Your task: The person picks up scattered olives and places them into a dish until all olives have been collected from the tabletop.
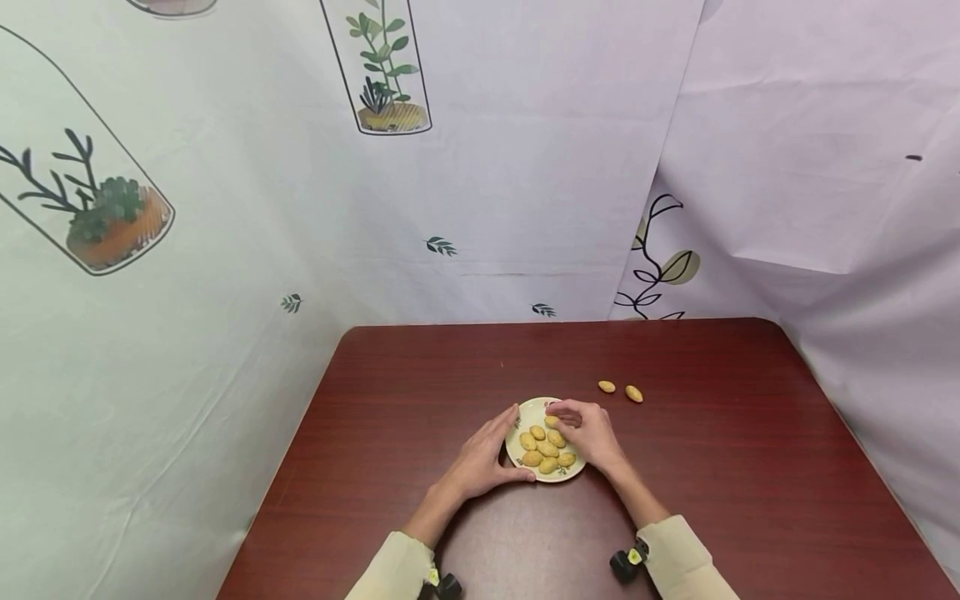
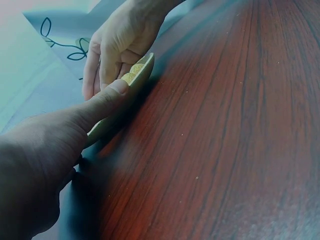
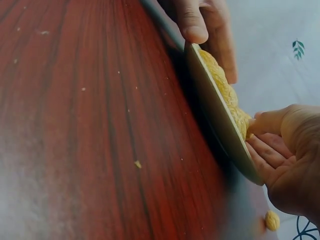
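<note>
A small pale round plate [image 1: 517, 457] with a printed rim bears several yellow, oval, rough-skinned nuts [image 1: 547, 450]. My left hand [image 1: 480, 460] grips the plate's left side, thumb at the near edge and fingers along the far left edge. In the left wrist view, that thumb [image 2: 107, 102] lies on the rim. Over the plate's far right part, my right hand [image 1: 590, 433] pinches one nut [image 1: 552, 422] between thumb and fingers. The right wrist view has this hand [image 3: 295, 150] at the plate's edge, its fingertips against a nut and partly hidden.
Two more nuts, one smaller [image 1: 607, 387] and one larger [image 1: 634, 393], lie on the dark red wooden table [image 1: 420, 367] beyond my right hand. Pale crumbs [image 3: 138, 164] dot the tabletop. A white printed cloth [image 1: 487, 183] hangs behind the table and along its sides.
</note>
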The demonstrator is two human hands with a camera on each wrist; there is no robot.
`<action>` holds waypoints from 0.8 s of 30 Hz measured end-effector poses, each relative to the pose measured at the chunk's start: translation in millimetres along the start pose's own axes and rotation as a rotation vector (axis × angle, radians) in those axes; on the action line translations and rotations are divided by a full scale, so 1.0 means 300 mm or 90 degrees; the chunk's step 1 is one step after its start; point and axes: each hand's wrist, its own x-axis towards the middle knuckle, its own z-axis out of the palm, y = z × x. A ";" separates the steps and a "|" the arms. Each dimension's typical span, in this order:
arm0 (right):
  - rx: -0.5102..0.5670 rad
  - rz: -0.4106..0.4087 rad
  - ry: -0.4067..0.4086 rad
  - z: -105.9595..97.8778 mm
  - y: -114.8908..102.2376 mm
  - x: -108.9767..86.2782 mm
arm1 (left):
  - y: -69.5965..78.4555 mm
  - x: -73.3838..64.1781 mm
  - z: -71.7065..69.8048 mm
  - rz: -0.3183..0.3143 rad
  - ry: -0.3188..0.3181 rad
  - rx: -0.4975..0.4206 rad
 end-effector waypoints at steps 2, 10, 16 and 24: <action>-0.006 0.005 -0.004 0.004 0.001 0.001 | 0.000 0.000 0.000 0.000 0.000 0.000; -0.004 0.027 -0.029 0.005 -0.005 0.004 | 0.002 -0.001 -0.002 0.001 0.000 -0.004; 0.005 0.028 -0.053 -0.006 -0.013 0.002 | 0.000 -0.002 -0.002 0.002 0.000 -0.004; 0.005 0.013 -0.050 -0.010 -0.012 0.001 | -0.002 -0.002 -0.002 0.005 -0.001 -0.004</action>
